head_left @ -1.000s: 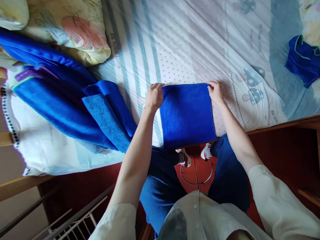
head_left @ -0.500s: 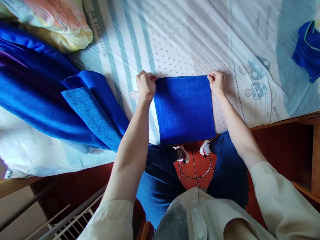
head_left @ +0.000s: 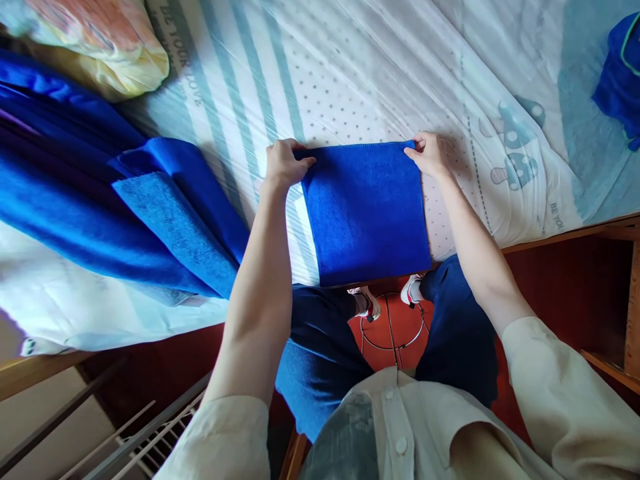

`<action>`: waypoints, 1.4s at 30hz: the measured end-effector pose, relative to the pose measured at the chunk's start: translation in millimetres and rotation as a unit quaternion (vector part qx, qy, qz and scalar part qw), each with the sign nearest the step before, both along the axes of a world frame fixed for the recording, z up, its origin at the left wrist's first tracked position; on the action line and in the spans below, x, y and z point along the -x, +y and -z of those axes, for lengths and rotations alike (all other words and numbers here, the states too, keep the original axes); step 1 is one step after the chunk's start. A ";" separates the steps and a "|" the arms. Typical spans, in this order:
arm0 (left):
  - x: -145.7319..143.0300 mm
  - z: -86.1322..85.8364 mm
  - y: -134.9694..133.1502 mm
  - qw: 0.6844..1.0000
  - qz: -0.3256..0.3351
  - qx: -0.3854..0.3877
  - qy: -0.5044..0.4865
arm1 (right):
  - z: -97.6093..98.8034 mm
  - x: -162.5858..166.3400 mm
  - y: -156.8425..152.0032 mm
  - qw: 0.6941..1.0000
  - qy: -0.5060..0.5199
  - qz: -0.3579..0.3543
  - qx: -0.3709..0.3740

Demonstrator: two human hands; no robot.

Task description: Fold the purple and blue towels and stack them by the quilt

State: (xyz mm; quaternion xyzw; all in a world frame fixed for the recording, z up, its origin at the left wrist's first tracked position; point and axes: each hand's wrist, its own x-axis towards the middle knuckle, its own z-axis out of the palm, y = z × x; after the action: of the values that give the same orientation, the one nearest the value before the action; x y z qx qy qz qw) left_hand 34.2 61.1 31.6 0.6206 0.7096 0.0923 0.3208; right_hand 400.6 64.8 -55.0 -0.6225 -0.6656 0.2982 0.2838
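Observation:
A blue cloth [head_left: 367, 213], roughly square with stitched edges, lies flat on the bed's near edge in front of me. Its far left corner is pinched by my left hand [head_left: 286, 163], the thumb lying on top of the fabric. At the far right corner my right hand [head_left: 429, 153] grips the cloth between thumb and fingers. The far edge stretches fairly straight between both hands, and the near edge reaches the rim of the mattress.
Left of me, a heap of larger blue fabric [head_left: 100, 193] spreads over the patterned bed sheet [head_left: 350, 73]. A yellowish pillow or quilt [head_left: 115, 53] sits behind it. Another crumpled blue cloth [head_left: 620, 77] lies far right. Below left stands a white wire rack [head_left: 160, 440].
The cloth's far edge has shifted slightly away from me and to the left, along with both hands. My left thumb now extends over the cloth. The view has moved slightly.

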 end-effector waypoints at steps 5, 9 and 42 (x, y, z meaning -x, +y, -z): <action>-6.6 -10.8 5.2 0.996 -0.053 0.051 0.054 | -2.3 0.6 2.1 1.000 -0.010 0.013 -0.013; -24.5 -12.7 -10.0 0.990 -0.124 -0.051 0.044 | -17.6 17.6 -8.7 0.997 -0.046 0.027 -0.057; -70.2 -35.7 -215.8 0.983 0.040 0.064 0.170 | -99.9 43.0 -203.5 0.979 -0.167 0.084 0.080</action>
State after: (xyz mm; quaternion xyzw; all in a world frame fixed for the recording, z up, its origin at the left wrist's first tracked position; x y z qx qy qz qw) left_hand 104.4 -154.7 67.3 0.6332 0.7327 -0.0732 0.2385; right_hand 357.6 -138.7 44.9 -0.7375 -0.6233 0.2176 0.1422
